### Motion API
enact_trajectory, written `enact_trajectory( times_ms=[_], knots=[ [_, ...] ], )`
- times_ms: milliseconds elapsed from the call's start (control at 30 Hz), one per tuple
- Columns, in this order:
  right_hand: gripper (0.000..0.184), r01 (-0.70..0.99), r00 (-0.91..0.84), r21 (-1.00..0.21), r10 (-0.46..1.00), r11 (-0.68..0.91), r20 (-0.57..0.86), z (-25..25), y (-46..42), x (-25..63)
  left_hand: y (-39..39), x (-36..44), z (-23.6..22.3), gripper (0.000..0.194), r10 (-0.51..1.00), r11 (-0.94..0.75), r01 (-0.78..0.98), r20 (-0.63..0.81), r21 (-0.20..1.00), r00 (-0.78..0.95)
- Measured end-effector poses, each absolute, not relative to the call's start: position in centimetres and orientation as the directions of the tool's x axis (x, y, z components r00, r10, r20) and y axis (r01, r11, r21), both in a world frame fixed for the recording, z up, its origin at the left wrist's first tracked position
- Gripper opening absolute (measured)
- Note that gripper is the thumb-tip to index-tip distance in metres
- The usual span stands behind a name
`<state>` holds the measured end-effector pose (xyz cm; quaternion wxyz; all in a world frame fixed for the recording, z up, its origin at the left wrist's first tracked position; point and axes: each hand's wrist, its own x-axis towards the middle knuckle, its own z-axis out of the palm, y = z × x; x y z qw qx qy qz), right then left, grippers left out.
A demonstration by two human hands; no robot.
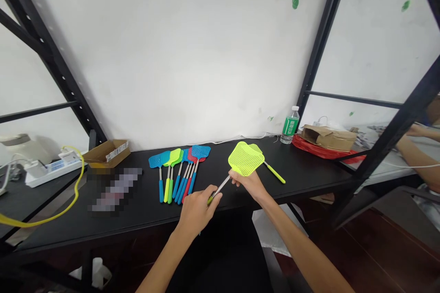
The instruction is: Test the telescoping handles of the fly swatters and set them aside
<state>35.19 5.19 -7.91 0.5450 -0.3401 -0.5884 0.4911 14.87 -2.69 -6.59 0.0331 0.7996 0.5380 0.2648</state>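
A yellow-green fly swatter with a perforated head and metal shaft is held in front of me, above the black table's near edge. My left hand wraps round its handle, most of which is hidden by the fingers. At the top of the shaft, just below the head, my right hand pinches it. Partly behind that head lies a second yellow-green fly swatter, its handle pointing right. Left of my hands, several fly swatters in blue, green, yellow and red lie side by side, handles toward me.
An open cardboard box and a white power strip with a yellow cable stand at the left. Toward the right are a water bottle, a torn carton on red plastic, and black rack posts. Another person's arm shows at far right.
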Motion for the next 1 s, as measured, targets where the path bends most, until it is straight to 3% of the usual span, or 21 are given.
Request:
enact_trajectory(
  times_ms=[133, 300, 500, 633, 767, 867, 933, 1000],
  knots=[
    [0.032, -0.017, -0.247, -0.934, 0.904, 0.357, 0.350, -7.5, 4.9, 35.4, -3.2, 15.1, -6.0, 0.038, 0.883, -0.425, 0.822, 0.375, 0.378, 0.284],
    [0.032, -0.093, -0.238, -0.925, 0.894, 0.369, 0.380, -7.4, 4.7, 35.4, -3.8, 15.5, -4.9, 0.039, 0.905, -0.421, 0.717, 0.314, 0.555, 0.288],
    [0.031, -0.197, -0.204, -0.924, 0.908, 0.328, 0.366, -6.6, 4.3, 35.0, -3.8, 16.0, -4.8, 0.043, 0.945, -0.237, 0.374, 0.123, 0.896, 0.304],
    [0.033, -0.239, -0.195, -0.925, 0.919, 0.296, 0.344, -6.1, 4.1, 35.0, -3.0, 16.1, -5.5, 0.044, 0.919, -0.068, 0.163, -0.001, 0.984, 0.395],
    [0.035, -0.220, -0.195, -0.931, 0.923, 0.290, 0.333, -6.1, 4.2, 35.1, -2.7, 16.0, -5.8, 0.045, 0.891, 0.003, 0.083, -0.041, 0.997, 0.451],
    [0.036, -0.199, -0.199, -0.936, 0.923, 0.291, 0.330, -6.2, 4.4, 35.3, -3.2, 16.2, -5.5, 0.046, 0.925, -0.113, 0.239, 0.015, 0.964, 0.380],
    [0.036, -0.183, -0.192, -0.940, 0.927, 0.288, 0.322, -6.3, 4.4, 35.4, -3.7, 16.4, -5.2, 0.046, 0.944, -0.283, 0.453, 0.162, 0.845, 0.288],
    [0.037, -0.161, -0.167, -0.946, 0.937, 0.281, 0.307, -6.3, 4.5, 35.5, -4.1, 16.5, -5.1, 0.046, 0.916, -0.393, 0.677, 0.328, 0.623, 0.229]
  ],
)
